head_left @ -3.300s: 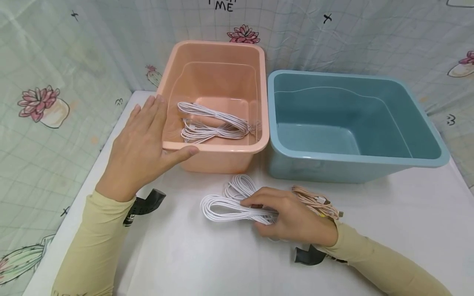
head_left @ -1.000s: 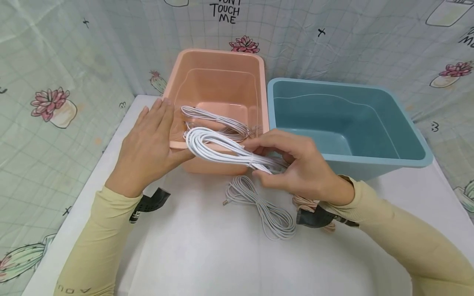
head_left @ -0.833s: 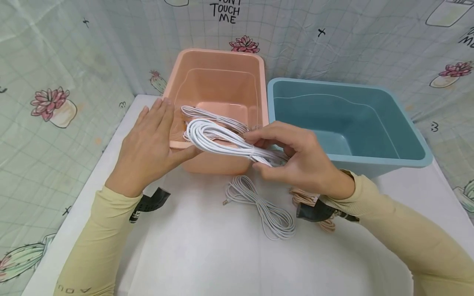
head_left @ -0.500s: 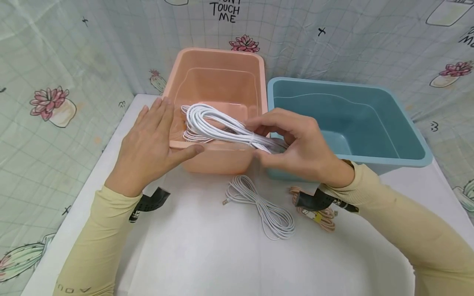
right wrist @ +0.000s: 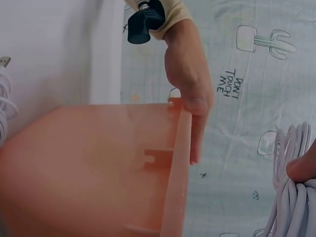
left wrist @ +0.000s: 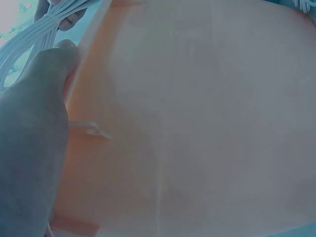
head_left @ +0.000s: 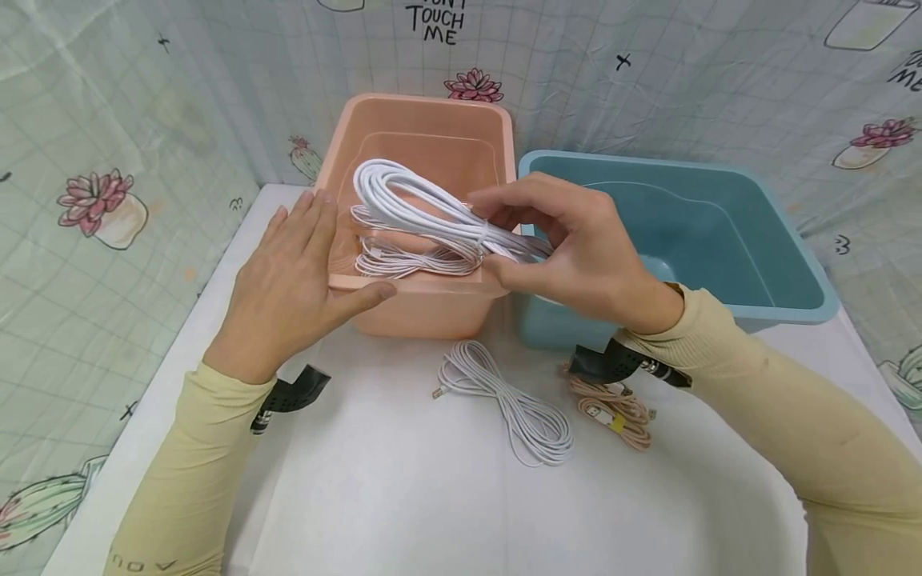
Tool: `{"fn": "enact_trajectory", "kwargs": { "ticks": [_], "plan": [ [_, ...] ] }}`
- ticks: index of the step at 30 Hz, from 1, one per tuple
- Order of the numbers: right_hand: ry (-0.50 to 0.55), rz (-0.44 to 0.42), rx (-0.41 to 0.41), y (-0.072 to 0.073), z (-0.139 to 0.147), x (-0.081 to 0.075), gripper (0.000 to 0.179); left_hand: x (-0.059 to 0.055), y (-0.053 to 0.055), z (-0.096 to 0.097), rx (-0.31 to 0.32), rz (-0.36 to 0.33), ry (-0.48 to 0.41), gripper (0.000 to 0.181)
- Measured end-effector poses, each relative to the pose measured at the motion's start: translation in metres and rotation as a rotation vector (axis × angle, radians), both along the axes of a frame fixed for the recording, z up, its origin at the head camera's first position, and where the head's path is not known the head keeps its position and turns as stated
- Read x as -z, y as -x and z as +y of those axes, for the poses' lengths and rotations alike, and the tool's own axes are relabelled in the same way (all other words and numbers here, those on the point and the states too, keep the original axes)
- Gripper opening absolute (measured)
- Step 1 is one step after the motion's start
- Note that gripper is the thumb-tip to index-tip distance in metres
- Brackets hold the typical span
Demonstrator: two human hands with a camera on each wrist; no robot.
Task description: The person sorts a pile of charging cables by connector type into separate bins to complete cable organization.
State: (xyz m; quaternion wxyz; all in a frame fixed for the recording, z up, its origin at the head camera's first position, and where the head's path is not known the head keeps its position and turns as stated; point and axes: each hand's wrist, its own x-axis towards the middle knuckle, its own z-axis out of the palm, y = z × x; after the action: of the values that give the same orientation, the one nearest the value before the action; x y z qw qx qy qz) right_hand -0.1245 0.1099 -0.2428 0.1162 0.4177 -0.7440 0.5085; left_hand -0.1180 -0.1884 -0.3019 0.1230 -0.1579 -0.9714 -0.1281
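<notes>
A bundled white cable [head_left: 414,196] hangs over the peach bin [head_left: 421,316], pinched between the thumb and fingers of my right hand [head_left: 583,248]. Its looped end points left and up, while the other end is partly hidden by that hand. Inside the bin lie other white cable bundles [head_left: 403,260], below the held one. My left hand [head_left: 270,296] rests on the bin's front left corner, fingers straight along the side rim and thumb across the front rim. The right wrist view also shows the held cable [right wrist: 291,202] above rim height.
Right of the peach bin stands a blue bin [head_left: 727,240], partly covered by my right hand. On the white table in front lie a grey-white USB cable [head_left: 504,400] and a beige cable bundle [head_left: 627,420] with a yellow tag. A patterned curtain [head_left: 216,72] hangs behind.
My right hand has picked the white cable bundle up from the table, then raised it over the front of the peach bin. The left hand stays on the rim.
</notes>
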Motion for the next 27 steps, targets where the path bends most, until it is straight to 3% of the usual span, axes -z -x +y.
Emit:
{"fn": "enact_trajectory", "kwargs": {
  "ticks": [10, 27],
  "plan": [
    [-0.045, 0.02, 0.029, 0.019, -0.014, -0.004, 0.041, 0.001, 0.001, -0.001, 0.004, 0.02, -0.01, 0.11],
    [-0.106, -0.031, 0.074, 0.042, -0.03, -0.003, 0.04, 0.002, 0.001, -0.001, 0.004, 0.006, 0.01, 0.111]
  ]
}}
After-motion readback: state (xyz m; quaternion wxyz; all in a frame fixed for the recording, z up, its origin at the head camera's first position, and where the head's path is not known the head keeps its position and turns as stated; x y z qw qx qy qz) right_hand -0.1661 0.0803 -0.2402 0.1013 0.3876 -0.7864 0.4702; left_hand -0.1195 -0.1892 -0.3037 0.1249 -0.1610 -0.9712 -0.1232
